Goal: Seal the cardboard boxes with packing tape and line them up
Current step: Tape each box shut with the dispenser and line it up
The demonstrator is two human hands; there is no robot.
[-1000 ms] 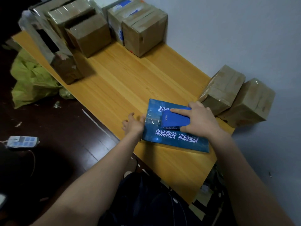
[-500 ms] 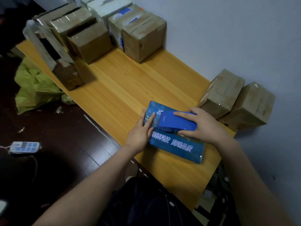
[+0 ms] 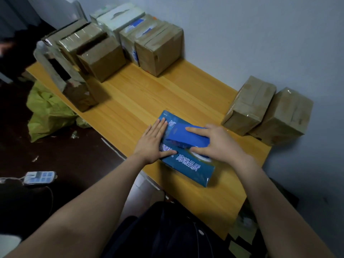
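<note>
The blue box (image 3: 188, 166) lies flat near the front edge of the table (image 3: 149, 94), its long axis running from far-left to near-right. The left hand (image 3: 154, 142) presses its far-left end with straight fingers, while the right hand (image 3: 221, 144) grips the tape dispenser (image 3: 186, 136) on the box top (nose toward the left hand). A pull of tape would likely run back toward the near-right end. The tape and the box's seam cannot be made out under the hands.
</note>
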